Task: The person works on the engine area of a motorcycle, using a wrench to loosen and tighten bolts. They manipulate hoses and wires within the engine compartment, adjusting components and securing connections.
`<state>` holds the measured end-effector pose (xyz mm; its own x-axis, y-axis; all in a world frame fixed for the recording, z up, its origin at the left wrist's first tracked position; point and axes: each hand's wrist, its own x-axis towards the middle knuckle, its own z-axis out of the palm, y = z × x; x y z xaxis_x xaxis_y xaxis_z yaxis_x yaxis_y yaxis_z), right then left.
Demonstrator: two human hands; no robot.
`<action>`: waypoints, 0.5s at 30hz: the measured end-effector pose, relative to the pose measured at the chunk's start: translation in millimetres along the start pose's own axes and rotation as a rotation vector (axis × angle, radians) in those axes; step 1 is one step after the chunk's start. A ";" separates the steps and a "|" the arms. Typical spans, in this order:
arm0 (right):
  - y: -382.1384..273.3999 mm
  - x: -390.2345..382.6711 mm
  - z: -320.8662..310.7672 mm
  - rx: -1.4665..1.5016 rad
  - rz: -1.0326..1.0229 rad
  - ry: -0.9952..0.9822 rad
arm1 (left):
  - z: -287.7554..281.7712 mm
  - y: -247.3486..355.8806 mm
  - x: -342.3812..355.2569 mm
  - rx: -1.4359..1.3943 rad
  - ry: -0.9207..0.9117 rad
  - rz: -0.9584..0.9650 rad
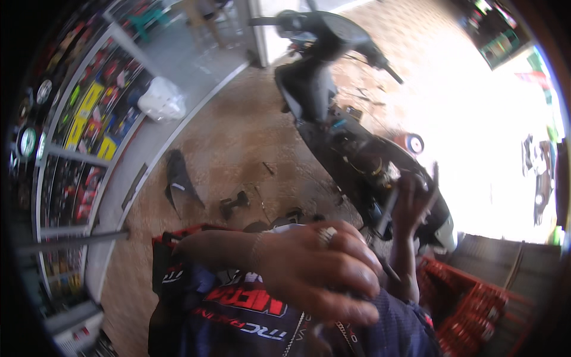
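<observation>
In front of my chest is my left hand (pixel 324 268), its back toward me, with a ring and a thin bracelet. Its fingers are curled together, and what they may hold is hidden beneath them. A short dark bar shows just beyond the fingertips. My right hand (pixel 411 199) is raised over the rear of a dark scooter (pixel 333 146). Motion blur smears its fingers, so I cannot make out whether they grip anything. The scooter's seat area is uncovered, with wires and inner parts showing near that hand.
A dark curved panel (pixel 181 178) and several small dark parts (pixel 235 205) lie on the tiled floor. Glass display shelves (pixel 89 113) line the left, beside a white plastic bag (pixel 162 100). A red crate (pixel 476 303) stands at lower right. A round orange-rimmed object (pixel 411 143) sits beyond the scooter.
</observation>
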<state>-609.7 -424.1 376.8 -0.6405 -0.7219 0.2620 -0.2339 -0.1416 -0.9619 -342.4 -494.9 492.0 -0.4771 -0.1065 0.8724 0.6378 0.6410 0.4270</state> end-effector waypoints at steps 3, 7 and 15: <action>45.6 -13.2 1.7 0.081 0.143 -0.041 | 2.8 -30.7 -20.2 -0.101 -0.007 -0.181; 118.0 -50.7 -1.1 0.249 0.474 0.054 | 24.8 -81.1 -56.0 -0.126 0.155 -0.387; 212.9 -139.5 -33.9 0.249 0.930 0.243 | 57.0 -164.8 -156.0 -0.175 0.040 -0.831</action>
<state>-595.0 -330.6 138.1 -0.6305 -0.4630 -0.6229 0.5801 0.2521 -0.7746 -407.5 -540.5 272.0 -0.8121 -0.5198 0.2652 0.1752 0.2162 0.9605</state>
